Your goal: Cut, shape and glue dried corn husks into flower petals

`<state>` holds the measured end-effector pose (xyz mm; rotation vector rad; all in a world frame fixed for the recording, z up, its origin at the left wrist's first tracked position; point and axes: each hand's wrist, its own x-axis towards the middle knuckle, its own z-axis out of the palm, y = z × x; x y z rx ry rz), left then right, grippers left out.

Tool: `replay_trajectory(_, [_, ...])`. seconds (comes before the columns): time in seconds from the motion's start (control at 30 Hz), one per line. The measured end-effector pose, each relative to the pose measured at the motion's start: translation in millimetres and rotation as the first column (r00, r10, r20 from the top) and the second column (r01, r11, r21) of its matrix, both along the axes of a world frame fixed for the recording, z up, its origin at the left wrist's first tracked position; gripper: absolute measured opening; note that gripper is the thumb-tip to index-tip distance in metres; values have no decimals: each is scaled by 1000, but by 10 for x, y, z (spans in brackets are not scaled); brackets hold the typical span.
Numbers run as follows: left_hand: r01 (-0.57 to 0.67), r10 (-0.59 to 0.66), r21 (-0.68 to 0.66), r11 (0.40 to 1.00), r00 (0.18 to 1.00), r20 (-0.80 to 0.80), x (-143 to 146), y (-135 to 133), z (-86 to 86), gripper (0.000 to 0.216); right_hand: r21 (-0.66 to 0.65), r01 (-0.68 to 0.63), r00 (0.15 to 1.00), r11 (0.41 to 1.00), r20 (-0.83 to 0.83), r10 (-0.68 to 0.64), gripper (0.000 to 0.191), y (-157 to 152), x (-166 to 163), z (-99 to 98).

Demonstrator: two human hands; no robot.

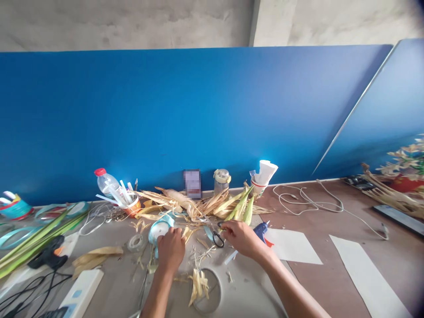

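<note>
My left hand rests on the table with its fingers curled down beside a roll of light blue ribbon; what it holds is hidden. My right hand is closed round black-handled scissors, whose blades point left towards the ribbon. Dried corn husks and green husks lie in a heap just beyond both hands. Husk strips lie on a round cut-out near my forearms.
A blue glue gun lies right of my right hand, a tape roll left of the ribbon. A water bottle, a cup of sticks, a jar, white cables, paper sheets and a blue partition surround them.
</note>
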<state>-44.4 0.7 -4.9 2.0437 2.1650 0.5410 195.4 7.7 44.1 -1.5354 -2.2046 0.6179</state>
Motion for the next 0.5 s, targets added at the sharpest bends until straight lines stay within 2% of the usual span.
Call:
replay_trajectory(0.07, [17,-19,-31,999,997,-71,9,-20,-11,16,1,0,1000,1000,-10,0,16,-6,-1,11])
replay_trajectory(0.17, [38,-39,-17,999,997,-66,3,-25,-33,18,13,-14,1000,1000,-14,14,16,-17,-5,20])
replay_trajectory(0.27, [22,-19,91,996,999,-32,-18,-15,-32,22,27,-17,999,999,-35,18,16,-21,-8,17])
replay_trajectory(0.4, [-16,39,201,979,993,-108,-22,0,5,23,27,-28,999,999,-24,29,17,-20,3,20])
replay_trajectory(0.5, [-39,92,365,930,987,-130,15,12,14,28,3,-24,1000,1000,-11,24,15,-43,0,48])
